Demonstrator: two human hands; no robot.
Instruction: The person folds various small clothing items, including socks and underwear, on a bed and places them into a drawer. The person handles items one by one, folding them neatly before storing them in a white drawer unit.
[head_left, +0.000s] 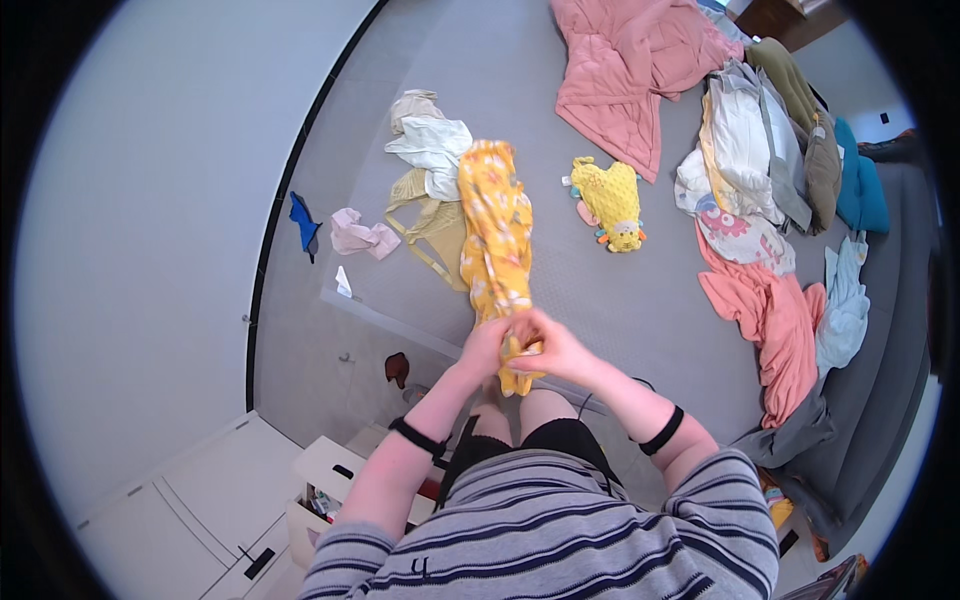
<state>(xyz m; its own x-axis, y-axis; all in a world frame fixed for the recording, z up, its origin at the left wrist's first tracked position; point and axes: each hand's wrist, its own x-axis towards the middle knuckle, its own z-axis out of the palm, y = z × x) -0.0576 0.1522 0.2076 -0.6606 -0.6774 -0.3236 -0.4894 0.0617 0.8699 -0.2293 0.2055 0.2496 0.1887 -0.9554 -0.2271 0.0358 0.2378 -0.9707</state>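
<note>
A long yellow garment with a pale floral print (495, 232) stretches away from me over the grey mat. Its near end is bunched between my left hand (486, 346) and my right hand (553, 349), both gripping the cloth above my knees. Motion blurs the fingers a little, and the fold hides some fingertips. Touching the garment's left side are a pale mint cloth (439, 146) and a tan garment with straps (427, 225). To its right lies a yellow plush animal toy (611, 199) with coloured tabs.
A pink quilt (622, 67) spreads at the far side. Coral cloth (780, 330), white bedding (739, 142) and teal cushions (859, 180) line the grey sofa (892, 300). Farther left are a pink cloth (364, 234) and a blue item (304, 221). An open drawer (315, 506) stands lower left.
</note>
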